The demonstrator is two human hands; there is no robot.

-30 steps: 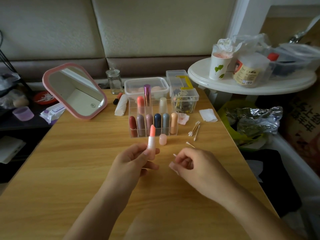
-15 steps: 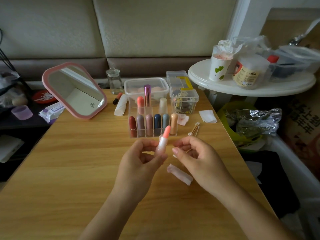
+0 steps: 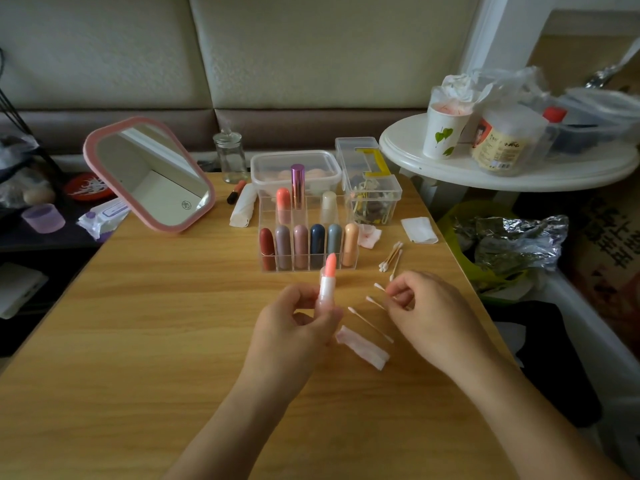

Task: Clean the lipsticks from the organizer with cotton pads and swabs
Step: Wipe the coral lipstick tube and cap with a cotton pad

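L hand (image 3: pixel 294 327): clamped round uncapped coral lipstick (image 3: pixel 327 285), held upright just in front of clear organizer (image 3: pixel 294 269) on bench (image 3: pixel 138 341). R hand (image 3: pixel 429 313): curled, pinching cotton swab (image 3: pixel 372 301) by its stick. Btwn hands, flat on bench: loose swab (image 3: pixel 369 323) & folded cotton pad (image 3: pixel 363 348). In organizer compartments: other lipsticks (image 3: pixel 300 244), upright.

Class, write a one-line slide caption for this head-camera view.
Left hand holds an uncapped coral lipstick upright; right hand pinches a cotton swab, near the clear organizer.

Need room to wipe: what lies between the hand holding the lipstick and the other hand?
Head view: a loose swab and, nearer the person, a folded cotton pad.
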